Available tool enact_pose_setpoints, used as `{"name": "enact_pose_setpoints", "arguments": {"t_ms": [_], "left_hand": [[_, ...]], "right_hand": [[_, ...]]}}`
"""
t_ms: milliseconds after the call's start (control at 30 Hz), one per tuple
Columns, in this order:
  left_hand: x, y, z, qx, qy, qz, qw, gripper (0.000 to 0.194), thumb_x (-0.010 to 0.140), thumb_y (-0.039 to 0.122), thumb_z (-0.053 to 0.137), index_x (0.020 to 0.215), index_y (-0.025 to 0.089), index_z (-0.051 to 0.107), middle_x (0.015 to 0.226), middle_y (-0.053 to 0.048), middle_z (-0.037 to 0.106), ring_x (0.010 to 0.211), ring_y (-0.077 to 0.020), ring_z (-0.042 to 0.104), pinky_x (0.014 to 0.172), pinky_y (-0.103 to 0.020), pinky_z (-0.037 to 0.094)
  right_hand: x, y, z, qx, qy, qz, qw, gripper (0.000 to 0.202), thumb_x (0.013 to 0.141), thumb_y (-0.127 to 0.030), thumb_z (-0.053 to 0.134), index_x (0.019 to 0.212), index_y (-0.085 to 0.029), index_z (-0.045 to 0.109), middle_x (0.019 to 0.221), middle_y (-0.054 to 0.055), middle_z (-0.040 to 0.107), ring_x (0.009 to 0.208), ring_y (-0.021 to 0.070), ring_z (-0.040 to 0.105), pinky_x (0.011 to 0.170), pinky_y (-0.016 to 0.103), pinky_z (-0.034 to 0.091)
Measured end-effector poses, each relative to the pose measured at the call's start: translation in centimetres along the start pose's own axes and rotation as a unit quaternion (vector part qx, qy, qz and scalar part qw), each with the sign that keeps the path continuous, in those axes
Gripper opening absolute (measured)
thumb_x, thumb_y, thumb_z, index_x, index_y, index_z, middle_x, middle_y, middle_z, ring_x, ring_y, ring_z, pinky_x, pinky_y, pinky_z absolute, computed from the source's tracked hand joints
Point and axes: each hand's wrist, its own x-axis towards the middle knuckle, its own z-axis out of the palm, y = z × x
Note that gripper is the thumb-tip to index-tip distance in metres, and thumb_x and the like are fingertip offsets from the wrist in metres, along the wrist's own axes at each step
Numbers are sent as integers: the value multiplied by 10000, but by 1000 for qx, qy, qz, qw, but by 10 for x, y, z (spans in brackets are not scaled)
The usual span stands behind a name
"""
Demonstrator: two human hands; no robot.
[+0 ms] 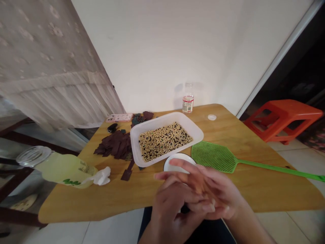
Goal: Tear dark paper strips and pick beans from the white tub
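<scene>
My left hand point(174, 206) and my right hand point(215, 189) meet low in the head view, in front of the table's near edge. The fingers of my left hand are curled against my right hand, whose fingers stretch out to the left. No object shows between them. Just behind them, a white round dish point(169, 164) is partly covered by my fingers. Beyond it, a white tray point(194, 130) holds many small beads point(164, 139), mostly pale yellow with some dark ones. A green fly swatter point(214, 156) lies to the right of the dish.
On the table point(122, 200) are dark red strips point(115, 145), a pink case point(119, 117), a black item point(112, 127), crumpled tissue point(102, 176) and a large yellowish bottle point(63, 167). A clear bottle point(188, 103) and white cap point(212, 117) are at the back. An orange stool point(286, 115) stands right.
</scene>
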Motion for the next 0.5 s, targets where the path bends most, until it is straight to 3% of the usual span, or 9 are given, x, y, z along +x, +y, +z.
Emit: {"name": "enact_pose_setpoints", "arguments": {"t_ms": [133,267,500], "left_hand": [[-1,4,1,27,-3,12,1000,127,765,207,689,834,238,588,692,48,709,640,-122,654,630,-247,550],[0,2,2,38,-29,15,999,156,756,248,702,883,243,611,743,40,722,666,-126,664,664,-233,547],[-5,-6,5,69,-27,41,996,170,759,161,662,908,210,596,719,15,691,669,-143,629,640,-277,514]], "right_hand": [[5,-12,-5,-7,-20,72,997,403,865,-416,506,1209,-207,504,1222,136,578,413,-19,429,293,80,233],[8,-15,-12,23,-45,82,995,392,886,-374,478,1236,-198,480,1158,142,603,358,-43,326,281,78,180],[11,-18,-12,11,-24,95,995,355,883,-320,513,1198,-159,527,1069,146,632,357,-39,364,282,79,191]]}}
